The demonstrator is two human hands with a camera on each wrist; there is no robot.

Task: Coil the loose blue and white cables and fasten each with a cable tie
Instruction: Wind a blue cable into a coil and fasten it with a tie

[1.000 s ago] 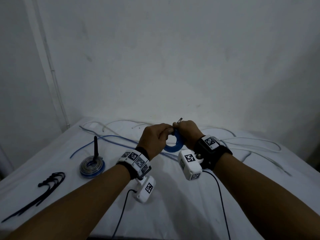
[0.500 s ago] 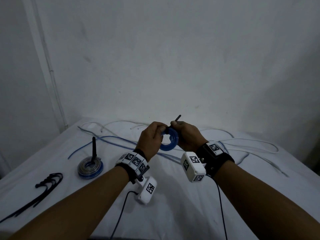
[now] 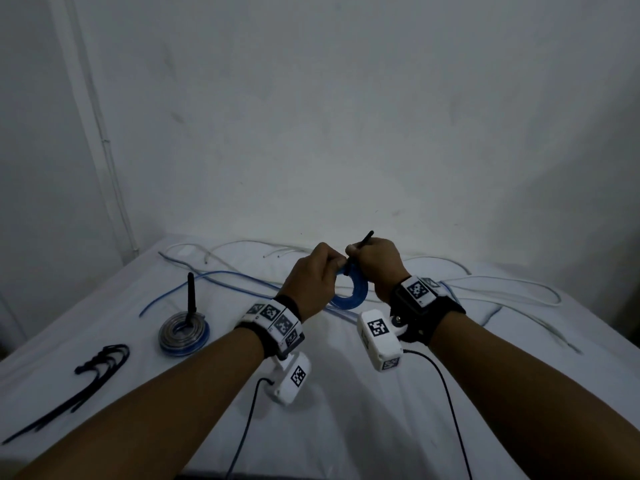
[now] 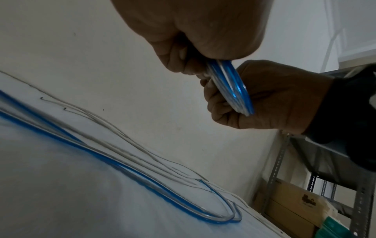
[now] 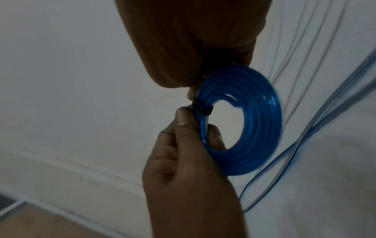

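I hold a small blue cable coil above the bed. My left hand pinches its rim between thumb and fingers. A black cable tie is wrapped round the coil just above the left thumb. My right hand grips the tie, and its tail sticks up out of the fist. In the left wrist view the coil shows edge-on between both hands. Loose blue cables and white cables lie on the white sheet behind.
A coil lies at the left with a black tie tail standing upright from it. A bundle of spare black cable ties lies further left near the bed edge. The wall is close behind, and metal shelving stands to the right.
Both hands have lifted the coil slightly and shifted right. More of the tie's tail now shows above my right hand.
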